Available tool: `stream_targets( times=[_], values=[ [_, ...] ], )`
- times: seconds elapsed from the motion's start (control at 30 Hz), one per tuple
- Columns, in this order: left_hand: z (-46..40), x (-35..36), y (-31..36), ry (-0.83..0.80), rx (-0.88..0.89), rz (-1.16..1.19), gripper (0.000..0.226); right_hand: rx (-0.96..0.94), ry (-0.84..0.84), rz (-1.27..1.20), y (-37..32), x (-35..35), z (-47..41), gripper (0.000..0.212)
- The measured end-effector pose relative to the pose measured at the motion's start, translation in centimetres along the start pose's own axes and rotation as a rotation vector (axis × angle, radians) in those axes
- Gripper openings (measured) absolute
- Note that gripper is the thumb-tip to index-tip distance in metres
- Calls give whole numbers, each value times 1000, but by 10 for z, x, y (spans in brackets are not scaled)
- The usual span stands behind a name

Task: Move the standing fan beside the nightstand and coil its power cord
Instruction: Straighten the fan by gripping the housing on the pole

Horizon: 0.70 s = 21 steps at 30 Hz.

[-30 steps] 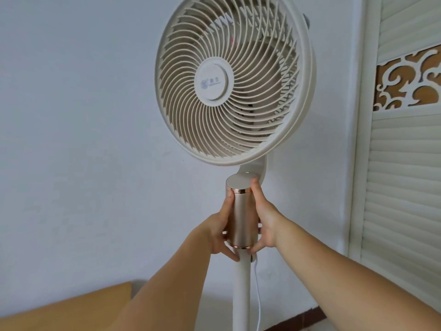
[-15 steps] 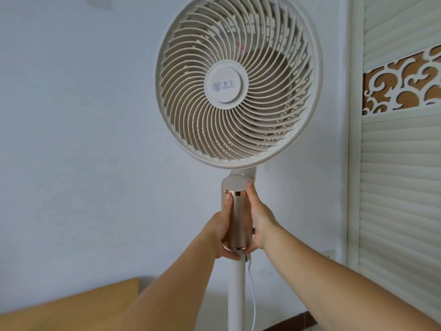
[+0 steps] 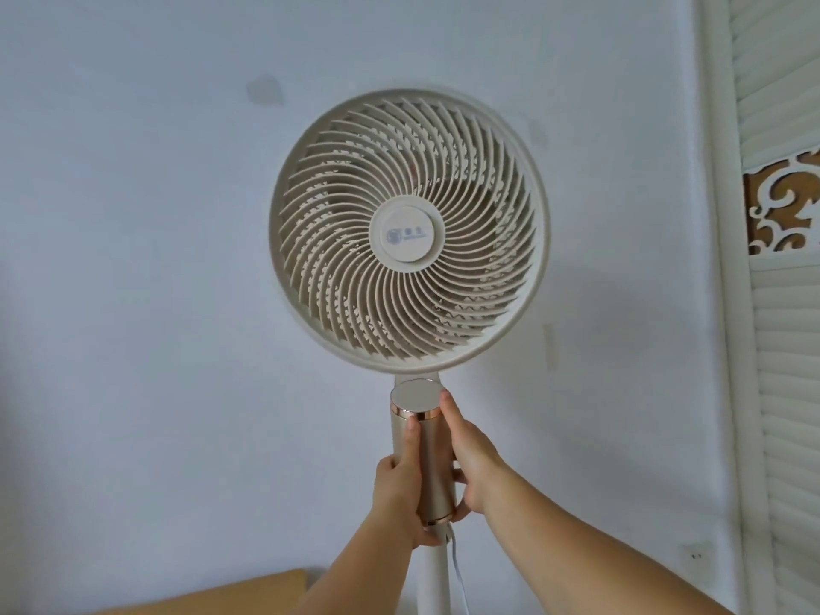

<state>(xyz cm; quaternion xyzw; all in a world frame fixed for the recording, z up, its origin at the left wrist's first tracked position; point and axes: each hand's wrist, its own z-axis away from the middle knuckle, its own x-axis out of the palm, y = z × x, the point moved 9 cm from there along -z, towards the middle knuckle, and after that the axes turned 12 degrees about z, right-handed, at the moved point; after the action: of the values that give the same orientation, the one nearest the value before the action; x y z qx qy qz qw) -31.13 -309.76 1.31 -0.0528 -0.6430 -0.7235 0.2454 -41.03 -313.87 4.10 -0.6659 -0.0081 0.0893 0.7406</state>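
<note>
The standing fan (image 3: 408,235) has a round cream grille, a gold-coloured neck cylinder (image 3: 428,459) and a white pole (image 3: 432,579) below. It stands upright in front of a pale wall. My left hand (image 3: 397,490) wraps the cylinder from the left, thumb up along its front. My right hand (image 3: 470,463) grips it from the right, fingers behind. A thin white power cord (image 3: 457,570) hangs down just right of the pole. The fan's base and the nightstand are out of view.
A white louvred door or screen (image 3: 781,392) with a brown carved panel (image 3: 781,206) fills the right edge. A light wooden surface (image 3: 248,592) shows at the bottom left. A wall socket (image 3: 696,556) sits low on the wall at the right.
The fan's head now appears lower and further from me in the view, and the louvred door sits further right. Both hands keep their grip on the neck cylinder.
</note>
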Motion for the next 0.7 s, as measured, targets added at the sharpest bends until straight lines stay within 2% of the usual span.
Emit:
stream_targets(
  times=[0.13, 0.37, 0.7],
  values=[
    [-7, -11, 8, 63, 39, 53, 77, 30, -88, 42, -2, 18, -9, 68],
    [-20, -6, 7, 74, 6, 38, 78, 80, -84, 34, 1, 15, -21, 70],
    [-15, 2, 8, 74, -26, -24, 87, 39, -123, -2, 2, 7, -24, 64]
  ],
)
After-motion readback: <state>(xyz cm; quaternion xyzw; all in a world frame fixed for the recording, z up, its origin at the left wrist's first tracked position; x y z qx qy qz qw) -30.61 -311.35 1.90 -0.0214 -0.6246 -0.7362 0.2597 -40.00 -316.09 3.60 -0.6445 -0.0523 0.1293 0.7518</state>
